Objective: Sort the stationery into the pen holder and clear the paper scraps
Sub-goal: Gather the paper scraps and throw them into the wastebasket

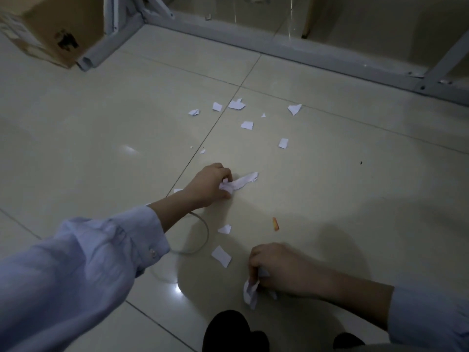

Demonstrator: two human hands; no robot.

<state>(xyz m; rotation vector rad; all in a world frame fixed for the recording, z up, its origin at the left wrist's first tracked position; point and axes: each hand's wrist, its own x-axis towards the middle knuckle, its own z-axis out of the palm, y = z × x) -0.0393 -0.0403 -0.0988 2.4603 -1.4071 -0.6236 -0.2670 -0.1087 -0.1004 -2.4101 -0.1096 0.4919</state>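
Observation:
White paper scraps lie scattered on the tiled floor point(330, 189). My left hand point(208, 184) reaches out low over the floor and grips a long crumpled scrap point(242, 181) with its fingers closed. My right hand point(281, 270), nearer to me, is closed around a bunch of crumpled scraps point(251, 292). Between the hands lie two loose scraps point(221, 255) point(225, 229) and a small orange piece point(275, 223). Several more scraps point(236, 104) lie farther out, among them one at the right point(294, 108). No pen holder is in view.
A grey metal frame point(304, 50) runs along the far side of the floor. A cardboard box point(50, 26) stands at the top left. A thin pale cable loop point(200, 240) lies under my left forearm. Dark shoes point(228, 331) show at the bottom edge.

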